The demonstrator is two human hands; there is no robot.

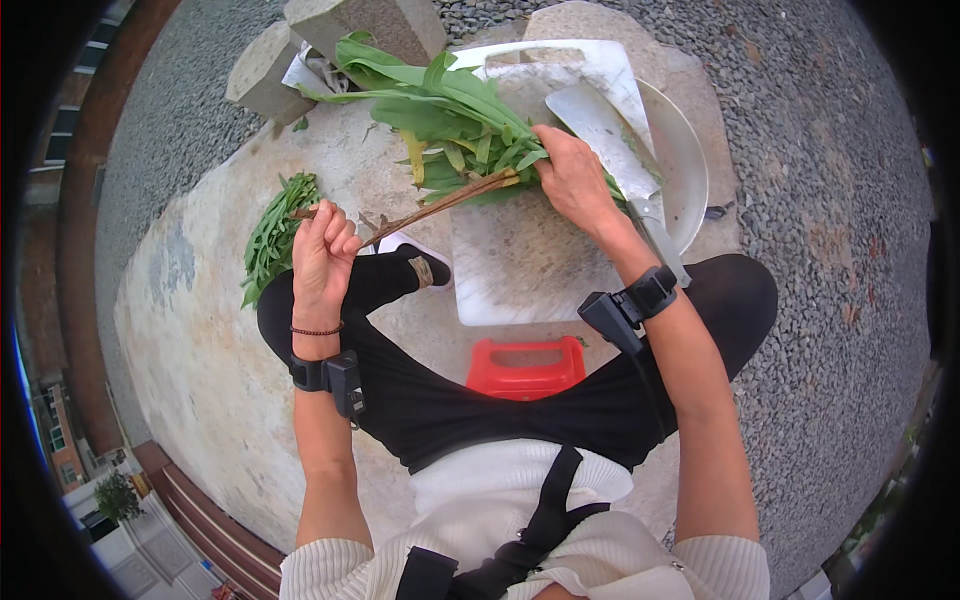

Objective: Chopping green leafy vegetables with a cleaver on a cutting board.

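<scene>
My right hand (575, 182) is closed round the stems of a bunch of leafy greens (465, 112) above the white marbled cutting board (520, 262). The leaves point away to the far left, a yellowed one among them. A long brown dried strip (440, 206) runs from the bunch toward my left hand (325, 250), whose fingers are pinched closed on its other end; a brown bit pokes out past the fingertips. Beside my right hand, a cleaver (607, 135) with a broad blade lies across the board's right edge, bits of green on it.
A pile of narrow green leaves (278, 232) lies on the concrete slab left of my left hand. A metal basin (685, 165) sits under the board's right side. Between my legs is a red plastic stool (525, 385). Concrete blocks (375, 30) stand at the far left; gravel (830, 250) surrounds the slab.
</scene>
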